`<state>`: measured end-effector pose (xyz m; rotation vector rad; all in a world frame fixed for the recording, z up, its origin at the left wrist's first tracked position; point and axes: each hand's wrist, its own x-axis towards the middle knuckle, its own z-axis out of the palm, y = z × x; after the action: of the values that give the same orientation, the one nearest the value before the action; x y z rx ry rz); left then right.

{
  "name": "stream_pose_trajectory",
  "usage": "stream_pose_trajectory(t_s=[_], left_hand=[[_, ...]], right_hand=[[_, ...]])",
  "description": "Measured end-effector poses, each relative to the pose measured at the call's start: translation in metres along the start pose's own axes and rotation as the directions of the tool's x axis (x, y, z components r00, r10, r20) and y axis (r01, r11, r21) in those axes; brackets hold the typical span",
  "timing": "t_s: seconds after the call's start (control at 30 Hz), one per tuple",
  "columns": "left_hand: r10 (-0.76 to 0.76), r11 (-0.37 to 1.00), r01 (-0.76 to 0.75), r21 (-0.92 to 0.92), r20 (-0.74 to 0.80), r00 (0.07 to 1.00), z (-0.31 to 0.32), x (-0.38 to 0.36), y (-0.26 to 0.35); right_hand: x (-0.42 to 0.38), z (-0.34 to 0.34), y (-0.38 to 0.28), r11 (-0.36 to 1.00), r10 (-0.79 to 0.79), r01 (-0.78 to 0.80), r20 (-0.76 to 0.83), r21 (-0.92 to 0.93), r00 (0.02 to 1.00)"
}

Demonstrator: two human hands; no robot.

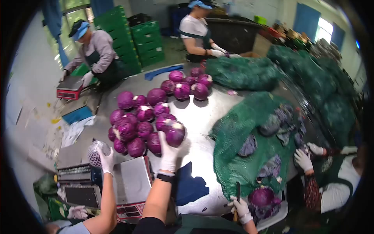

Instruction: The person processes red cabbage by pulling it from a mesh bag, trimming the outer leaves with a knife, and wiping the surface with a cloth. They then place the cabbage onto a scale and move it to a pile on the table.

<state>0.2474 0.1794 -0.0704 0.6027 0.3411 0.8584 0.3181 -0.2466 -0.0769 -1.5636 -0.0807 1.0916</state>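
Note:
My left hand (170, 155), in a white glove with a black band at the wrist, grips a red cabbage (174, 133) at the near right edge of a pile of red cabbages (126, 128). Low on the right, my gloved right hand (240, 207) is closed around the handle of a knife (238, 190), its dark blade pointing up and away. Just right of that hand, a red cabbage (261, 197) and loose leaves lie in a pale tub (281, 213). Close by, a green mesh sack (230, 156) spreads over the metal table (198, 144), with dull outer leaves (269, 167) on it.
A person at left holds a cabbage in white foam netting (94, 154) beside a scale (132, 177). A dark blue cloth (191, 186) lies near me. Gloved hands (306, 159) work on the right. Full green sacks (241, 74) stand behind. Two people work across the table.

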Motion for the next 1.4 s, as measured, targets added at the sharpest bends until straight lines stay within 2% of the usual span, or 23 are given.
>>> stream_pose_trajectory(t_s=[0.03,0.07,0.1,0.13,0.3,0.37,0.4,0.47,0.53,0.63,0.7,0.73,0.77,0.83,0.9,0.97,1.0,1.03,1.13,1.2,1.23,1.3,1.4], left_hand=[[-0.179,0.918,0.068,-0.391,-0.255,0.950,0.049,-0.015,0.042],[0.120,0.993,-0.119,0.022,-0.275,0.954,0.044,-0.018,0.048],[-0.078,0.956,-0.025,-0.293,-0.333,0.940,0.024,0.000,0.063],[-0.083,0.916,-0.051,-0.398,-0.312,0.947,0.023,-0.001,0.074],[-0.183,0.813,-0.006,-0.582,-0.266,0.947,-0.020,0.001,0.081],[-0.051,0.986,0.035,-0.163,-0.092,0.994,0.014,-0.008,0.062],[-0.101,0.995,0.099,-0.029,-0.053,0.994,0.046,-0.015,0.049],[-0.317,0.948,0.311,0.063,0.109,0.942,0.117,-0.036,0.019],[-0.552,0.774,0.414,0.480,0.190,0.812,0.130,-0.040,-0.029],[-0.764,0.546,0.224,0.807,0.370,0.529,0.136,-0.051,-0.100],[-0.631,0.455,0.013,0.891,0.312,0.710,0.110,-0.049,-0.154],[-0.575,0.482,0.135,0.866,0.196,0.794,0.112,-0.046,-0.155],[-0.519,0.515,0.257,0.818,0.058,0.853,0.113,-0.045,-0.155],[-0.505,0.684,0.389,0.618,0.016,0.863,0.106,-0.039,-0.152],[-0.530,0.625,0.348,0.699,0.053,0.846,0.109,-0.037,-0.147],[-0.587,0.617,0.349,0.705,0.117,0.801,0.133,-0.044,-0.141],[-0.618,0.606,0.381,0.698,0.113,0.778,0.132,-0.045,-0.149],[-0.552,0.612,0.223,0.759,0.208,0.807,0.114,-0.043,-0.174],[-0.487,0.631,0.098,0.770,0.294,0.822,0.119,-0.049,-0.192],[-0.463,0.651,0.132,0.747,0.253,0.850,0.127,-0.054,-0.192],[-0.460,0.655,0.113,0.747,0.276,0.844,0.131,-0.057,-0.189],[-0.549,0.689,0.295,0.662,0.210,0.809,0.136,-0.064,-0.179],[-0.559,0.706,0.279,0.651,0.270,0.784,0.147,-0.075,-0.158]], right_hand=[[0.001,0.000,-0.004,1.000,-0.009,0.009,-0.003,-0.001,1.000],[0.006,-0.002,-0.007,0.999,-0.021,0.021,0.000,-0.027,1.000],[0.011,-0.005,-0.011,0.998,-0.030,0.031,0.008,-0.055,1.000],[0.015,-0.007,-0.018,0.996,-0.058,0.059,0.013,-0.060,0.998],[0.055,-0.022,-0.082,0.973,-0.226,0.224,-0.049,-0.050,0.973],[0.072,-0.022,-0.127,0.950,-0.311,0.312,-0.182,-0.020,0.933],[0.085,-0.023,-0.145,0.933,-0.351,0.359,-0.215,-0.002,0.911],[0.127,-0.029,-0.169,0.917,-0.387,0.400,-0.265,-0.007,0.883],[0.158,-0.021,-0.189,0.882,-0.455,0.471,-0.272,-0.006,0.848],[0.182,-0.005,-0.190,0.643,-0.744,0.618,-0.180,-0.453,0.643],[0.191,-0.007,-0.168,0.276,-0.917,0.603,-0.016,-0.749,0.399],[0.179,-0.003,-0.162,0.333,-0.905,0.658,-0.032,-0.675,0.425],[0.146,0.011,-0.166,0.730,-0.656,0.563,-0.165,-0.388,0.737],[0.123,0.002,-0.135,0.770,-0.533,0.478,-0.014,-0.422,0.846],[0.112,-0.013,-0.112,0.581,-0.709,0.677,0.127,-0.452,0.694],[0.106,-0.024,-0.124,0.872,-0.484,0.484,-0.288,-0.075,0.826],[0.107,-0.030,-0.139,0.880,-0.415,0.474,-0.452,0.020,0.790],[0.125,-0.044,-0.130,0.822,-0.478,0.569,-0.506,0.032,0.719],[0.158,-0.063,-0.125,0.862,-0.493,0.479,-0.500,-0.168,0.712],[0.154,-0.076,-0.140,0.976,-0.190,0.167,-0.178,-0.138,0.966],[0.152,-0.070,-0.136,0.943,-0.274,0.227,-0.181,-0.243,0.945],[0.138,-0.066,-0.135,0.951,-0.292,0.255,-0.236,-0.175,0.927],[0.108,-0.062,-0.126,0.923,-0.379,0.314,-0.401,-0.221,0.834]])
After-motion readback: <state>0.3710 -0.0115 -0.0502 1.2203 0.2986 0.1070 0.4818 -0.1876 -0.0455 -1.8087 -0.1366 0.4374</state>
